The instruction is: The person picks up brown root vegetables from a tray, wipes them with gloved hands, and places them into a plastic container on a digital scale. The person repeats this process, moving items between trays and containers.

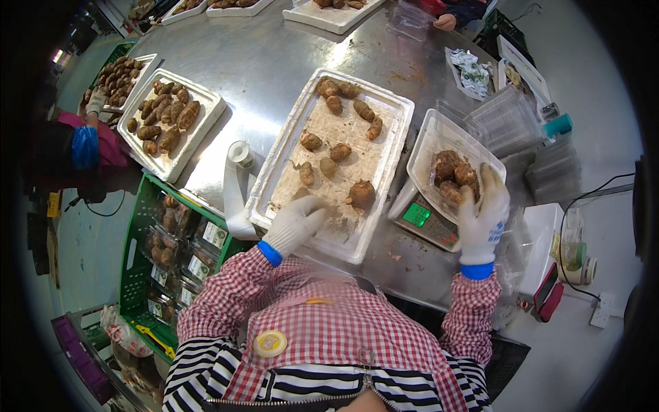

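Note:
My left hand (297,222), in a white knit glove, is over the near left part of a white foam tray (378,232), its fingers beside a taro corm (301,193) that is partly hidden; whether it grips the corm I cannot tell. Several more taro corms (340,152) lie spread in this tray, a large round one (361,194) at its near right. My gloved right hand (483,219) rests at the right edge of a clear plastic container (449,123) holding several corms (453,167). That container sits on a digital scale (432,226) with a lit green display.
A label roll (240,153) stands left of the tray. Further left are another foam tray of corms (206,110), a co-worker's gloved hand (96,100) and a green crate (135,226) of packed containers. Stacked clear containers (507,121) stand right. A person's hand (445,22) shows at the far edge.

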`<act>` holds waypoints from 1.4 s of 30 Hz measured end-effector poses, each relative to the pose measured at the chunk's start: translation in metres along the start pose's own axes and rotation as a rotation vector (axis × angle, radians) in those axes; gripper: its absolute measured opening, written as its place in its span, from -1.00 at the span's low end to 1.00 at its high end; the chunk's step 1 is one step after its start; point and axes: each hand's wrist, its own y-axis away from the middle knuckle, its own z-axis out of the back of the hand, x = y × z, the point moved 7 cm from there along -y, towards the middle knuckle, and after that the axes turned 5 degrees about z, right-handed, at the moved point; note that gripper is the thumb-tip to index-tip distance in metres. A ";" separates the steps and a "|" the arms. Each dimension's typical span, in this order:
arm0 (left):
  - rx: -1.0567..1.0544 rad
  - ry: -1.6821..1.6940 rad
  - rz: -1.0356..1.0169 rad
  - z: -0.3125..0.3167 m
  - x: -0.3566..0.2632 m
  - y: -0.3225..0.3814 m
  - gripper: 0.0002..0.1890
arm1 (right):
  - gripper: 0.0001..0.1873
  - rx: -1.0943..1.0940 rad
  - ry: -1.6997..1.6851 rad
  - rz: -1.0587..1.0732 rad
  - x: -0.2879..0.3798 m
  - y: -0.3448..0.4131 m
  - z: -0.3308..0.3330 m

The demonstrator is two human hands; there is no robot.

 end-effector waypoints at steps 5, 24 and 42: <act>-0.059 0.376 0.043 0.009 0.009 -0.008 -0.58 | -0.37 0.318 -0.343 0.138 0.101 0.026 -0.066; -0.375 0.416 -0.036 0.063 0.016 -0.018 -0.44 | -0.15 0.471 -1.266 -0.671 0.083 0.065 -0.168; -0.367 0.050 -0.312 0.040 -0.039 -0.016 -0.48 | -0.46 0.290 -2.075 -1.355 0.086 0.126 -0.170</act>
